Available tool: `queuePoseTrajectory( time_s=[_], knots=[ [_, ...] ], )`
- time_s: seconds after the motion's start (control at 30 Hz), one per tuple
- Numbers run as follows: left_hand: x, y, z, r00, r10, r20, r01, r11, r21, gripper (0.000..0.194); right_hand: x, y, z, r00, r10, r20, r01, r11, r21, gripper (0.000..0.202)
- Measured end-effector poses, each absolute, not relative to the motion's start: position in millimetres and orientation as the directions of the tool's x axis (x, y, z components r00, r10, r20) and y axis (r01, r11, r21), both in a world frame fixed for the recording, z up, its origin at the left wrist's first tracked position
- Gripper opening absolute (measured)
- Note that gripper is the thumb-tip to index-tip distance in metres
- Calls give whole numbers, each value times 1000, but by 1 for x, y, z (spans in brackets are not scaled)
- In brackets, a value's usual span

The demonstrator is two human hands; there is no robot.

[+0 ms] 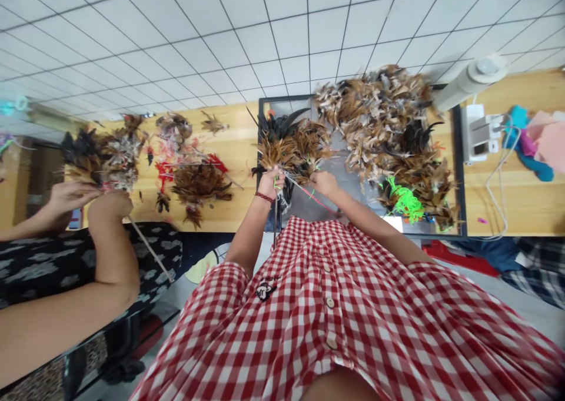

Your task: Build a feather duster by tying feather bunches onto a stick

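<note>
Over the front of a black-rimmed tray (pixel 459 171), my left hand (pixel 268 183) is closed round a thin stick (pixel 276 215) at the base of a bundle of brown and black feathers (pixel 278 148). Bright green string shows at its fingers. My right hand (pixel 324 184), a little to the right, has its fingers pressed together beside a small tuft of brown feathers (pixel 309 166); what it pinches is hidden. A pink and white strand (pixel 309 192) slants from my left hand down to the right, below my right hand.
Loose brown feathers (pixel 375 112) heap in the tray, with green string (pixel 404 198) at right. A white bottle (pixel 470 80) and power strip (pixel 474 133) stand right. At left, a co-worker's hands (pixel 108 204) hold a feathered stick; more feathers (pixel 200 183) lie between us.
</note>
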State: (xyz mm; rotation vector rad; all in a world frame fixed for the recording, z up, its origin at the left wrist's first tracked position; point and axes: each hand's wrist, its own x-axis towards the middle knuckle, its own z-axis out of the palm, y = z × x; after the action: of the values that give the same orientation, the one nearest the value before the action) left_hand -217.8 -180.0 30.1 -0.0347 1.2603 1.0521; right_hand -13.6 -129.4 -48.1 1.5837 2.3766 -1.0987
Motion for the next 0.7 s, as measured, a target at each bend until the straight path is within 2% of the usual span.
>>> queuePoseTrajectory(
  time_s=[0.1,0.17,0.2,0.23,0.3,0.33,0.4,0.5,0.7],
  knots=[
    [-215,-175,30,-40,611,-791,-679,564,470,32,-19,-137,-49,-482,769,-419,822,232,-520,22],
    [-211,-169,30,7,608,-794,-692,576,434,31,-11,-132,-46,-440,801,-407,796,138,-589,19],
    [-209,-165,29,35,606,-795,-698,585,414,31,-4,-128,-43,-383,832,-400,754,32,-656,19],
    [-207,-161,28,60,603,-795,-702,592,396,31,3,-122,-39,-301,866,-400,669,-107,-735,20],
    [-202,-153,25,95,598,-795,-707,603,369,31,16,-111,-28,-138,881,-452,344,-385,-856,20],
    [-200,-148,23,107,597,-795,-707,609,361,32,20,-106,-21,-122,860,-496,164,-475,-864,20],
    [-194,-140,19,131,595,-793,-702,620,350,33,21,-98,-9,-254,795,-551,-76,-584,-808,26],
    [-184,-131,15,180,597,-781,-682,648,338,32,7,-92,1,-466,738,-488,-150,-609,-779,36],
    [-173,-130,14,270,603,-751,-638,696,329,29,-26,-88,-5,-432,797,-422,-54,-490,-870,48]
  ],
)
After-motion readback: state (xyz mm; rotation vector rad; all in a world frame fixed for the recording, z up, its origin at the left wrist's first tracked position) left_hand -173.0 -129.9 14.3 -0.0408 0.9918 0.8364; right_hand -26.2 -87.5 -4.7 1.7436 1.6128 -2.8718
